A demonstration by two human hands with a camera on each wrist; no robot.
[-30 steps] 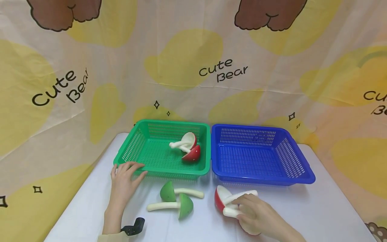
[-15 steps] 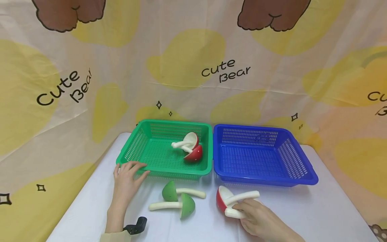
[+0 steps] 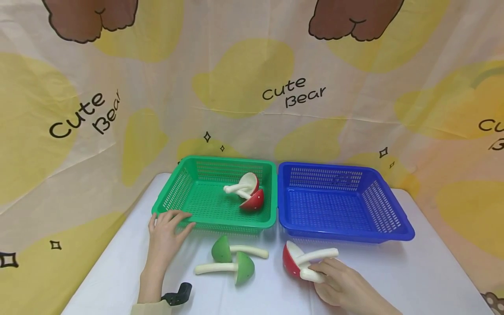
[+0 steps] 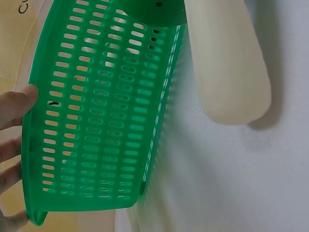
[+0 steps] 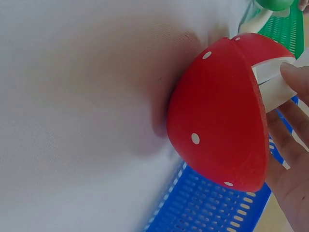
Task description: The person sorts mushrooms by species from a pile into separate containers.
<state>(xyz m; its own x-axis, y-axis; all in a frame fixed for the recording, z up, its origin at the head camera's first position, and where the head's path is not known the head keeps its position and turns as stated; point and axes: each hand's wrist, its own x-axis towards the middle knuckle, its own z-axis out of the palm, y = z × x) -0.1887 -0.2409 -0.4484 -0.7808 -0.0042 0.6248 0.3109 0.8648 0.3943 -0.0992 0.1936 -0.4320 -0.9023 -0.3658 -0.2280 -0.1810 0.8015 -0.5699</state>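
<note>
On white table (image 3: 112,280), grips green basket (image 3: 232,221) with left hand (image 3: 166,239), red mushroom (image 3: 290,261) with right hand (image 3: 341,283).
Holds basket at near-left corner; in front of blue basket's (image 3: 346,235) near-left corner, pinches white stem (image 5: 276,93), perhaps a second too, partly hidden.

Towards the left edge of the desk (image 3: 114,271), a plain beige sleeve (image 3: 151,309) ends on the left forearm (image 3: 151,284). Beside its cuff (image 3: 157,304) juts a black fitting (image 3: 182,295) with a stubby block (image 3: 183,288). The right hand (image 3: 339,281) and visible forearm (image 3: 374,301) are bare.
</note>
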